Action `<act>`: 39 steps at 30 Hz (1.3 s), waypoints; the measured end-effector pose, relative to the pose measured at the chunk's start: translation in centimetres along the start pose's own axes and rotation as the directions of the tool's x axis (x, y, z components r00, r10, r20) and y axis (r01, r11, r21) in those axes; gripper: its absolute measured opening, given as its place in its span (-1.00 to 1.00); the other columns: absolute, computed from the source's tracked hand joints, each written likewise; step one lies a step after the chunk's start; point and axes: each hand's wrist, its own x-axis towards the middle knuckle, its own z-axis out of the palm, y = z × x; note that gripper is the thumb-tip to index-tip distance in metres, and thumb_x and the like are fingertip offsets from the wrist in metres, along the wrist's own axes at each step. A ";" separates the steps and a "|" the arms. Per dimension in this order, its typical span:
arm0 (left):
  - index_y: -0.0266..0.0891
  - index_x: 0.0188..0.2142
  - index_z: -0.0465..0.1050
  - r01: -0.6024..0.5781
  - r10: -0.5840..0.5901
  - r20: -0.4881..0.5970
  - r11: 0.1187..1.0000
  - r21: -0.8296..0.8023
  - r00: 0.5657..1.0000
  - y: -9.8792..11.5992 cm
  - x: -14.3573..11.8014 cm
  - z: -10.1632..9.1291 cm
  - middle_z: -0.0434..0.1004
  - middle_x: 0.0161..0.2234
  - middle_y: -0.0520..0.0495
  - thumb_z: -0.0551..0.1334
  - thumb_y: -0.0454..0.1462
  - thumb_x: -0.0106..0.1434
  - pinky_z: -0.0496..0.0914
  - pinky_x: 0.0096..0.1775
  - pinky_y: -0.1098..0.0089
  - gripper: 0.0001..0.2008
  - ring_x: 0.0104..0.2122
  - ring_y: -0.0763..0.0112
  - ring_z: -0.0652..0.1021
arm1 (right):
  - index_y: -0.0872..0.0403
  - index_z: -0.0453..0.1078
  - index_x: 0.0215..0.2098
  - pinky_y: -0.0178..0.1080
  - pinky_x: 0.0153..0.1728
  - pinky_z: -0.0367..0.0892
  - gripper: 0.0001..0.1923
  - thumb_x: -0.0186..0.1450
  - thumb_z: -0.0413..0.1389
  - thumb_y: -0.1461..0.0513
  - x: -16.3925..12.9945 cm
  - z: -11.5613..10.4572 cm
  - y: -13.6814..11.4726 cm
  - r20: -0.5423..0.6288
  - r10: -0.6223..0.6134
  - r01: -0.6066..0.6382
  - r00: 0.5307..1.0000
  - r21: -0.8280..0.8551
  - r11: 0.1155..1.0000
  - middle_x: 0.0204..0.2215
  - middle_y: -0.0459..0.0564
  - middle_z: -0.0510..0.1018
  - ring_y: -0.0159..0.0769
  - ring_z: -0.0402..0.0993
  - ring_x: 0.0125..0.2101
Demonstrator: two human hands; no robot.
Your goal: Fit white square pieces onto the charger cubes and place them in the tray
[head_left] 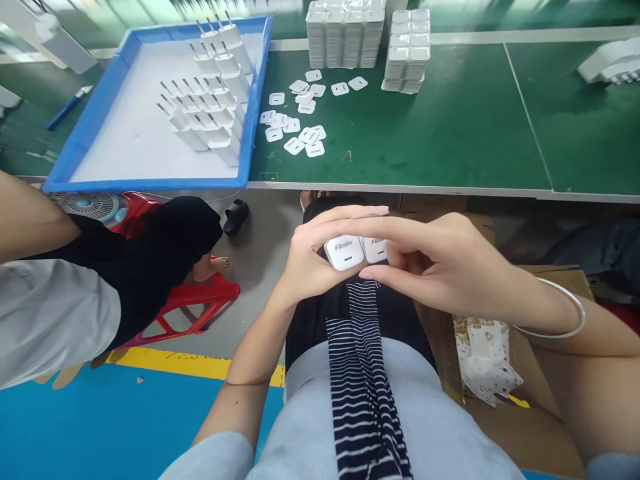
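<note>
Two white charger bodies (345, 255) sit side by side, their end faces turned up toward me. Each face carries the print "Fibaks", and a small port slot shows on the left one. My left hand (311, 257) is wrapped round them from the left. Reaching in from the other side, my right hand (445, 260) has its fingers closed on the right-hand charger, covering part of its face. On the green table beyond lie several small white face plates (314, 148) with slots, like the faces in my hands.
A blue-rimmed tray (160, 184) holds several white plug chargers (227, 137), prongs up. Stacks of clear plastic trays (345, 37) stand at the table's back. A cardboard box (530, 427) with scraps is at my right. A person on a red stool (210, 293) sits at left.
</note>
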 end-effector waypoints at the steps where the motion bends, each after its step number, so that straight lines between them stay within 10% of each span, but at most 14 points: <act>1: -0.04 0.02 0.58 0.016 -0.016 0.017 1.000 0.002 1.000 0.0 0.0 0.0 0.64 0.04 -0.09 0.43 -0.12 0.23 0.61 0.02 0.11 -0.64 0.00 0.14 0.65 | 0.01 0.42 0.22 -0.31 -0.58 0.06 -0.54 0.36 0.18 0.26 -0.1 0.1 0.0 0.012 -0.012 0.013 1.000 -0.075 0.997 -0.67 -0.25 0.34 -0.45 0.10 -0.69; 8: -0.05 0.00 0.59 0.046 -0.046 0.039 0.999 0.002 0.998 0.2 0.3 -0.3 0.63 0.05 -0.09 0.43 -0.12 0.23 0.59 0.08 0.06 -0.65 0.04 0.13 0.63 | -0.06 0.49 0.18 -0.25 -0.57 -0.07 -0.64 0.48 0.02 0.21 0.4 0.6 0.6 -0.006 -0.243 0.210 0.970 -0.479 0.852 -0.69 -0.18 0.38 -0.40 0.10 -0.69; 23: -0.11 -0.01 0.60 0.052 -0.052 0.004 0.998 -0.047 0.999 -0.4 0.1 -0.2 0.65 0.03 -0.13 0.45 -0.34 0.20 0.59 0.05 0.13 -0.65 0.02 0.18 0.65 | 0.11 0.35 0.25 -0.23 -0.57 0.06 -0.49 0.40 -0.06 0.48 -0.1 1.0 1.3 0.102 -0.388 0.368 0.916 -0.596 0.714 -0.60 -0.17 0.53 -0.37 0.33 -0.63; 32: -0.10 0.00 0.61 0.042 -0.046 -0.068 0.997 -0.066 0.997 -0.8 -0.1 -0.3 0.65 0.04 -0.16 0.47 -0.34 0.16 0.60 0.03 0.16 -0.61 -0.01 0.19 0.67 | -0.02 0.51 0.00 -0.25 -0.59 0.10 -0.72 0.44 0.05 0.36 1.8 0.9 3.3 0.013 -0.679 0.620 0.734 -0.420 0.663 -0.66 -0.20 0.43 -0.41 0.25 -0.66; 36: -0.08 0.01 0.61 0.053 -0.057 -0.071 0.997 -0.055 0.996 -0.6 -0.3 -0.8 0.64 0.04 -0.15 0.50 -0.32 0.12 0.58 0.07 0.15 -0.57 0.01 0.17 0.66 | -0.02 0.53 -0.14 -0.28 -0.53 0.31 -0.85 0.35 0.21 0.32 2.2 0.5 3.4 -0.374 -0.375 0.388 0.848 -0.043 0.921 -0.51 -0.13 0.53 -0.41 0.36 -0.59; 39: -0.08 0.00 0.61 0.073 -0.076 -0.062 0.996 -0.060 0.995 -0.5 -0.4 -1.1 0.66 0.01 -0.14 0.51 -0.31 0.10 0.57 0.08 0.14 -0.56 0.00 0.16 0.66 | -0.01 0.53 -0.18 -0.31 -0.52 0.38 -0.84 0.28 0.32 0.17 2.9 0.0 3.5 -0.332 -0.002 0.095 0.943 0.265 0.960 -0.42 -0.09 0.52 -0.35 0.43 -0.46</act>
